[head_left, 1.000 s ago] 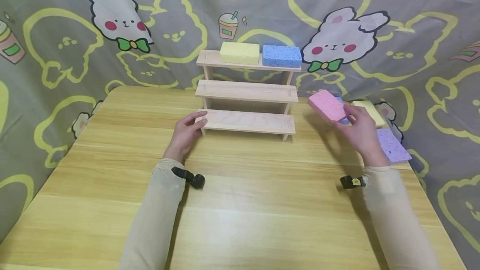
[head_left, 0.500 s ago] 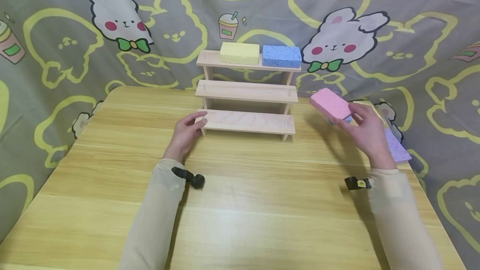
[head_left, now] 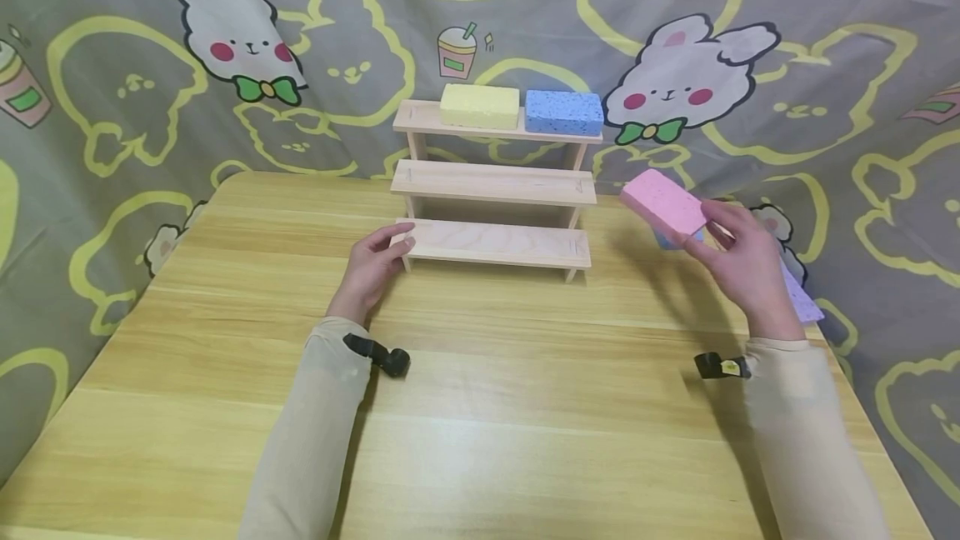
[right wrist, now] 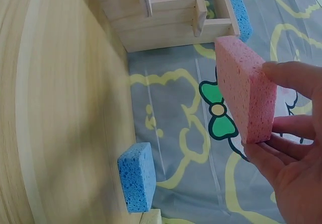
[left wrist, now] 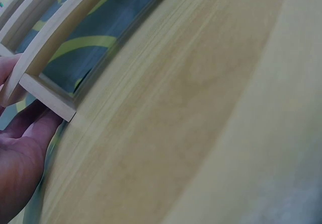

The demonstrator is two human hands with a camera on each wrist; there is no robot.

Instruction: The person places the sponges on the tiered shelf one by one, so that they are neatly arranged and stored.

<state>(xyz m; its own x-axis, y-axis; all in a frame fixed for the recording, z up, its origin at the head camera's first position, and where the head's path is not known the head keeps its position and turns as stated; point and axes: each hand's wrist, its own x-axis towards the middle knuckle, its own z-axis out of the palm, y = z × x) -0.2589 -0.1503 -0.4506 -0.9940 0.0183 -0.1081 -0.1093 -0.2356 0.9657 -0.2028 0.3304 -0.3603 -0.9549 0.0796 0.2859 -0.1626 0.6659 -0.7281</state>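
Observation:
My right hand (head_left: 746, 273) pinches a pink sponge (head_left: 663, 203) by its near end, fingers on one edge and thumb on the other. The sponge hangs tilted in the air, right of a three-tier wooden shelf stand (head_left: 491, 242). My left hand (head_left: 367, 272) grips the left end of that stand's lowest board; the left wrist view has the fingers wrapped about the board's end (left wrist: 43, 50). On the top tier a yellow sponge (head_left: 480, 107) and a blue sponge (head_left: 564, 112) lie side by side. The two lower tiers hold nothing.
Below the pink sponge, another blue sponge (right wrist: 137, 177) lies on the table (head_left: 450, 407), partly hidden in the head view. A pale yellow corner (right wrist: 152, 217) shows beside it. A purple sponge (head_left: 801, 297) sits at the right edge. A patterned cloth (head_left: 337, 40) hangs behind.
My right hand has drifted right and slightly up with the pink sponge, now covering the yellow sponge on the table and more of the purple one. My left hand has stayed put.

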